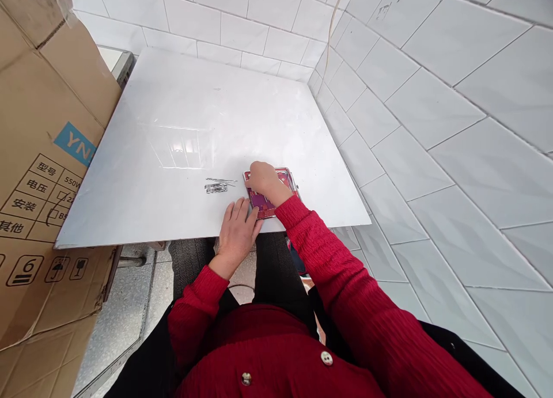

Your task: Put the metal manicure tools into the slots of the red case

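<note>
A flat case point(263, 207) with a red and purple inside and a shiny rim lies on the white table near its front edge. My left hand point(238, 225) rests flat with its fingers stretched out, the thumb at the case's lower left edge. Over the upper part of the case is my right hand point(264, 179), its fingers curled and pressed together; what they hold, if anything, is hidden beneath the hand. Left of the case lies a small group of thin metal pieces point(217, 187), some like straight needles, too small to name surely.
The white table top point(242, 110) reflects a window. Cardboard boxes point(64, 104) stand along its left side. White tiled walls point(401, 116) close in the back and right, with a thin cable point(330, 35) hanging in the corner. My legs point(272, 277) are under the front edge.
</note>
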A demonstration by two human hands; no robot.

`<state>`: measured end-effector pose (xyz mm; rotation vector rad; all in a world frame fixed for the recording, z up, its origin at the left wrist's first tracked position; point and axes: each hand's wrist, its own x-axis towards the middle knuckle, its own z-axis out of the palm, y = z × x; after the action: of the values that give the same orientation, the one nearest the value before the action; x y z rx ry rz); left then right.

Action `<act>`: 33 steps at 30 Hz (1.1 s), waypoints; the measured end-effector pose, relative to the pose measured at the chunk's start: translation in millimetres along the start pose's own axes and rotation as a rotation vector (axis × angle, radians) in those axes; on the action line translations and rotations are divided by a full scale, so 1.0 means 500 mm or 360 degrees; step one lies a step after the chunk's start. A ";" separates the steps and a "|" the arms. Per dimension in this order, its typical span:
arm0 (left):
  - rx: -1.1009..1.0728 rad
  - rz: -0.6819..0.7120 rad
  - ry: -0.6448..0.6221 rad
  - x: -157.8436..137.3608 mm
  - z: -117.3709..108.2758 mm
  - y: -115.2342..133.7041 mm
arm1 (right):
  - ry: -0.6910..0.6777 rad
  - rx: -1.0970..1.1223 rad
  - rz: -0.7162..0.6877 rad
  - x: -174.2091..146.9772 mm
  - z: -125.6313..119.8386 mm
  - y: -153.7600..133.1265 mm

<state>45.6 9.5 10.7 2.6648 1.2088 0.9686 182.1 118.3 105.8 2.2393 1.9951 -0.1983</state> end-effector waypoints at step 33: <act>0.0058 0.0019 -0.0001 -0.001 0.002 0.000 | -0.0013 -0.0024 -0.0017 -0.042 -0.011 0.045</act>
<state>46.1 9.5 9.6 2.7030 1.2237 0.9566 202.2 96.4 115.3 2.2163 1.9980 -0.1925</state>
